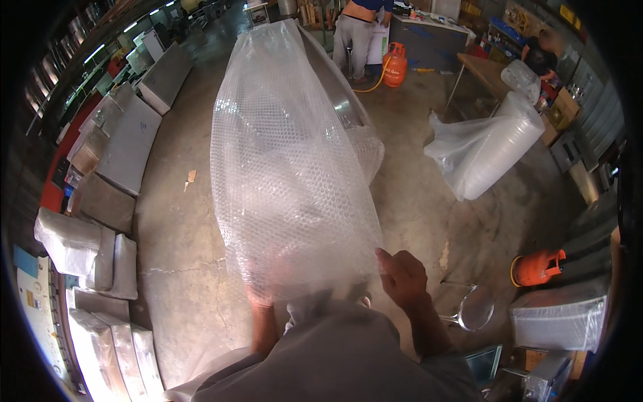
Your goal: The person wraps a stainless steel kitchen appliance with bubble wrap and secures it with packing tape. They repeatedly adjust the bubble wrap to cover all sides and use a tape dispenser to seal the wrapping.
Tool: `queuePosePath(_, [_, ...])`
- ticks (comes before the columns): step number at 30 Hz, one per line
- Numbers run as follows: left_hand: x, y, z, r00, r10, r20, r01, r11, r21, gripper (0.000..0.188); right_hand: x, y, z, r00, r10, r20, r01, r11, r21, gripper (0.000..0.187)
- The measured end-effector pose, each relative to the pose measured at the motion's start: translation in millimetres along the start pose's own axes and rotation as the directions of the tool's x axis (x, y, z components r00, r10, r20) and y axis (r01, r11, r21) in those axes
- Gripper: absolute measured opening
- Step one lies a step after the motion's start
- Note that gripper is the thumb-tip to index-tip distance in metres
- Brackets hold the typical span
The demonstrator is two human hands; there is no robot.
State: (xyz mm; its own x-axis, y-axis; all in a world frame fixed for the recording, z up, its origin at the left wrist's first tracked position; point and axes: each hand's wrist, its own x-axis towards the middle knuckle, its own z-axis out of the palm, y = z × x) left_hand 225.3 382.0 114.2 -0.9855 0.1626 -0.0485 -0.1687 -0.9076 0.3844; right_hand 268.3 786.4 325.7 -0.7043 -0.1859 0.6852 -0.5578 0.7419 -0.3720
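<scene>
A long sheet of bubble wrap (288,154) stretches away from me, draped over a long, shiny metal piece (338,94) whose right side shows at the far end. At the sheet's near left corner is my left hand (262,293); its fingers lie behind the wrap and look smeared, so their grip is unclear. My right hand (404,276) is closed at the near right edge of the sheet, fingers curled and fingertips pinching the edge. The wrap between my hands is blurred and hangs close to my body.
A big roll of bubble wrap (499,151) stands tilted on the right. Orange gas cylinders (395,65) are behind it and at right. A round-seat stool (476,308) is near my right arm. Wrapped panels (117,268) line the left. Two people (362,33) work farther back.
</scene>
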Motion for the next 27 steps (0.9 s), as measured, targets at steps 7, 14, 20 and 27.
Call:
queuePosePath(7, [5.7, 59.9, 137.9, 1.0, 0.022, -0.009, -0.021, 0.996, 0.087, 0.041, 14.7, 34.2, -50.5, 0.842, 0.282, -0.459, -0.432, 0.863, -0.261, 0.025])
queuePosePath(14, [-6.7, 36.8, 160.3, 0.944, 0.192, -0.268, -0.08, 0.922, 0.379, 0.032, -0.9, -31.8, 23.5, 0.988, -0.069, -0.135, 0.081, 0.993, 0.08, 0.037])
queuePosePath(20, [2.1, 149.5, 226.4, 0.874, 0.459, 0.16, -0.486, 0.827, 0.281, 0.027, -42.5, 72.2, -3.0, 0.469, 0.819, -0.33, -0.656, 0.573, 0.49, 0.02])
queuePosePath(27, [73.9, 96.0, 376.2, 0.873, 0.201, 0.444, -0.481, 0.506, 0.716, 0.039, 1.4, 62.0, -27.8, 0.717, 0.697, -0.001, -0.691, 0.711, -0.129, 0.091])
